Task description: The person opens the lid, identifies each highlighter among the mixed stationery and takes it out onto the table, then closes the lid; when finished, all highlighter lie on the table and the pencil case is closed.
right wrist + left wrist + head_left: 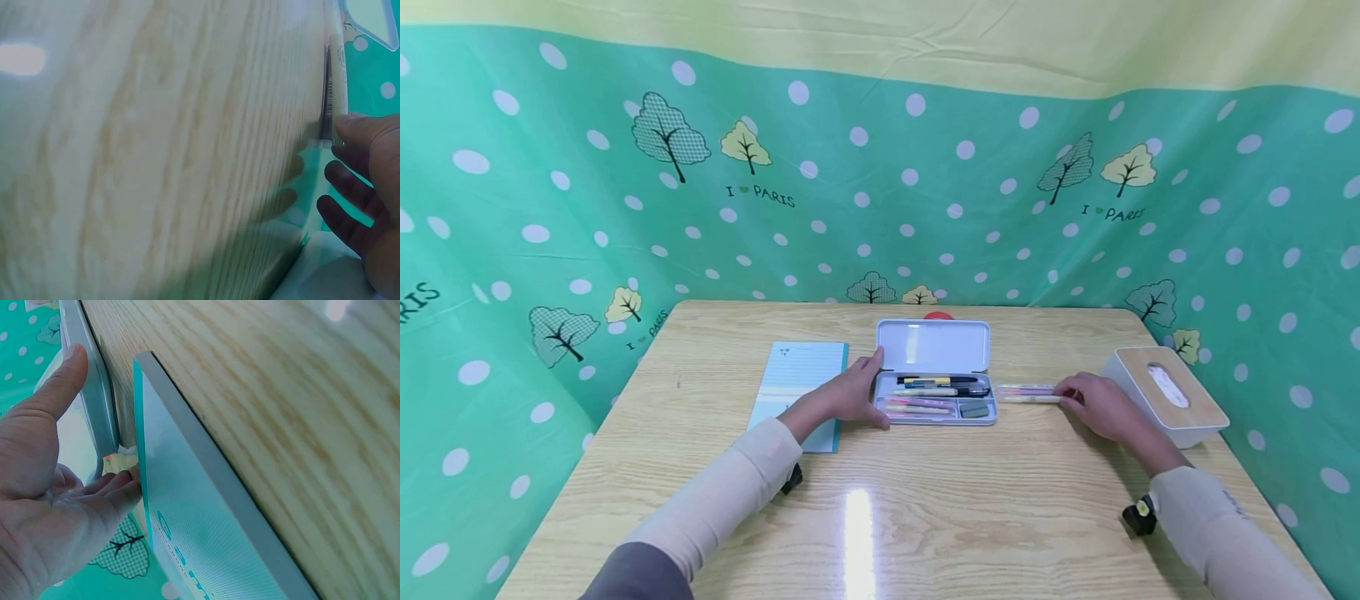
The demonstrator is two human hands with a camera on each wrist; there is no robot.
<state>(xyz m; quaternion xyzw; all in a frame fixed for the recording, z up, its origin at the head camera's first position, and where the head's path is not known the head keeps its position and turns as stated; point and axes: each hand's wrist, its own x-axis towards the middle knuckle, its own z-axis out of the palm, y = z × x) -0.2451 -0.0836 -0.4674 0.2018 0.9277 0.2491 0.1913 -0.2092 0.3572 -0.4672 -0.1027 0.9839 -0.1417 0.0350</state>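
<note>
An open white pencil case (938, 421) lies in the middle of the table, its lid (934, 346) tilted back. Several pens (936, 392) and a grey eraser (974, 409) sit inside. My left hand (854, 392) spans the case's left end, thumb near the front corner and fingers toward the lid; in the left wrist view the thumb (62, 381) is straight beside the case wall. To the right of the case, my right hand (1101, 404) pinches the right end of a few slim pens (1026, 393) lying side by side. The thumb presses a pale pen (338, 87) in the right wrist view.
A pale blue lined notebook (805, 367) lies under my left wrist, left of the case. Behind my right hand stands a white tissue box (1172, 387) with a wooden top. Something red (938, 316) shows behind the lid. A green dotted curtain (910, 225) hangs around the table.
</note>
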